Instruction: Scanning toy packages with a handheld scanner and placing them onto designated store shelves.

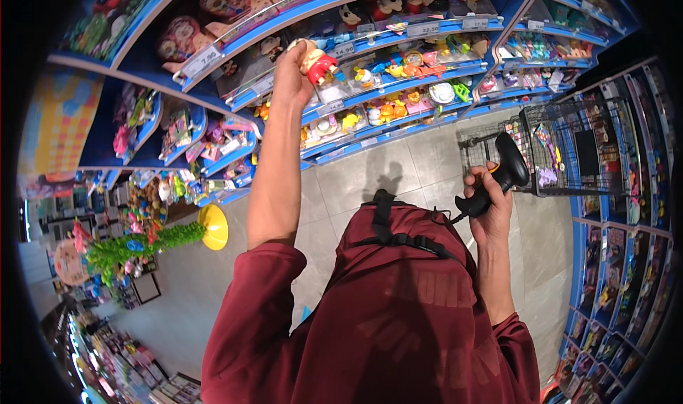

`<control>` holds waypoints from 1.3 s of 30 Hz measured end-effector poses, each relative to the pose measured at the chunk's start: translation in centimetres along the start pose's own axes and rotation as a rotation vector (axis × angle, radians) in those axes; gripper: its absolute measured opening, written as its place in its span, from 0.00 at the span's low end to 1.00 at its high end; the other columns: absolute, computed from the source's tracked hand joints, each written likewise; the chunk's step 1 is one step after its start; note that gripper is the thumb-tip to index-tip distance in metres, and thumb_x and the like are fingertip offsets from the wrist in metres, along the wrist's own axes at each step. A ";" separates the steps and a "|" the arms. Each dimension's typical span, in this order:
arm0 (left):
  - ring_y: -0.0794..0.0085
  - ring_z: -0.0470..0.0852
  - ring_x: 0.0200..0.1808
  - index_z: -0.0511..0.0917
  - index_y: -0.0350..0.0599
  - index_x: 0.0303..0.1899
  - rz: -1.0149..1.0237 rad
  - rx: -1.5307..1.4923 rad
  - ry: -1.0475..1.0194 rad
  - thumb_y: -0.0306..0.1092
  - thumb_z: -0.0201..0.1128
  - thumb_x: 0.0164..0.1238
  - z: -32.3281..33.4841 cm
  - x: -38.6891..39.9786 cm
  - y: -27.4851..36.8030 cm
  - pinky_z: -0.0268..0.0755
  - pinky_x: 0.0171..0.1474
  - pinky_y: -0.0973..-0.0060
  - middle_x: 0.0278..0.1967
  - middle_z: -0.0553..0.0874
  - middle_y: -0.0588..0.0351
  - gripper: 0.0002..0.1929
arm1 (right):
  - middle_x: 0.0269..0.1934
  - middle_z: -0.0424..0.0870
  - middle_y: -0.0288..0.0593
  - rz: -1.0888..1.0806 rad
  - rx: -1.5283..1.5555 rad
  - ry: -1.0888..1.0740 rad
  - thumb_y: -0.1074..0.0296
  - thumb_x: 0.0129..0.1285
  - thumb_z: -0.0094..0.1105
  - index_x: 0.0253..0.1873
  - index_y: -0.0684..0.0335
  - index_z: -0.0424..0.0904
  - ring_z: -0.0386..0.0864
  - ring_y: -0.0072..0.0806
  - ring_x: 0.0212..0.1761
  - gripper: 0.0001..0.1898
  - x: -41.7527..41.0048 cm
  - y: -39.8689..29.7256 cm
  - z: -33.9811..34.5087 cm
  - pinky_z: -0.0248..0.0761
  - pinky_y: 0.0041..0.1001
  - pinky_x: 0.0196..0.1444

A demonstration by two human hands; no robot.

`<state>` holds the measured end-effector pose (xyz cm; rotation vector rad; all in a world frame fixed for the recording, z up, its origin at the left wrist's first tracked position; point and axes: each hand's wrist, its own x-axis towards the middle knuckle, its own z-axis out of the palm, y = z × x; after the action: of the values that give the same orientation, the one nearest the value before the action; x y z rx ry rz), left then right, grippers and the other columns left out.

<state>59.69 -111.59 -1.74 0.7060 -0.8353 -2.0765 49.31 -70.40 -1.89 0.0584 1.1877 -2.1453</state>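
Note:
My left hand (294, 76) grips a small toy figure (318, 67) with a red body and a pale head, held up in front of the toy shelves. Just behind it runs a shelf of small figures with a price tag (344, 50) on its edge. In my right hand (491, 201) is a black handheld barcode scanner (511, 161), its head tilted up and away from me. A cable leaves the scanner's lower end toward the black waist strap (411, 242) on my dark red top.
A wire shopping cart (539, 153) with several packages stands on the right, close to the scanner. Shelving (613, 276) lines the right side. To the left rises a green display stand (144, 244) on a yellow base (214, 228). Grey floor tiles (341, 190) lie below.

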 end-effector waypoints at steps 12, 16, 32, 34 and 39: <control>0.67 0.88 0.39 0.82 0.25 0.44 0.322 0.363 0.016 0.18 0.66 0.61 1.7 11.1 -1.2 0.82 0.45 0.73 0.40 0.88 0.48 0.10 | 0.45 0.84 0.49 -0.033 0.054 0.132 0.73 0.70 0.60 0.61 0.66 0.67 0.83 0.31 0.41 0.18 -0.3 1.9 1.6 0.76 0.26 0.37; 0.65 0.88 0.44 0.79 0.31 0.52 0.339 0.351 -0.076 0.19 0.63 0.67 2.0 12.7 -1.3 0.81 0.51 0.71 0.44 0.87 0.48 0.13 | 0.45 0.84 0.49 -0.069 0.071 0.125 0.73 0.70 0.60 0.62 0.66 0.67 0.83 0.31 0.42 0.19 -0.4 2.2 1.9 0.76 0.26 0.38; 0.68 0.83 0.47 0.78 0.40 0.56 0.629 1.266 -0.137 0.32 0.73 0.63 0.3 17.2 0.0 0.71 0.59 0.70 0.48 0.85 0.53 0.21 | 0.45 0.84 0.47 -0.123 0.132 0.158 0.73 0.70 0.60 0.61 0.66 0.69 0.82 0.29 0.42 0.18 -0.9 3.3 1.6 0.76 0.25 0.38; 0.68 0.82 0.46 0.78 0.42 0.56 0.591 1.316 -0.142 0.35 0.75 0.62 -0.2 18.0 0.0 0.69 0.59 0.71 0.44 0.87 0.54 0.23 | 0.45 0.84 0.47 -0.128 0.132 0.163 0.73 0.70 0.59 0.61 0.66 0.69 0.82 0.29 0.42 0.18 -1.0 3.4 1.5 0.76 0.25 0.38; 0.65 0.78 0.53 0.77 0.42 0.58 0.122 1.167 -0.335 0.38 0.74 0.62 -1.2 20.7 0.8 0.66 0.64 0.70 0.53 0.83 0.52 0.25 | 0.45 0.84 0.48 -0.137 0.126 0.166 0.73 0.70 0.59 0.61 0.66 0.68 0.82 0.29 0.42 0.18 -1.2 3.4 1.3 0.76 0.25 0.38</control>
<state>49.61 -129.17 -6.04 0.8349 -2.2646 -1.4581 52.60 -71.96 -3.23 0.2208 1.1774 -2.3723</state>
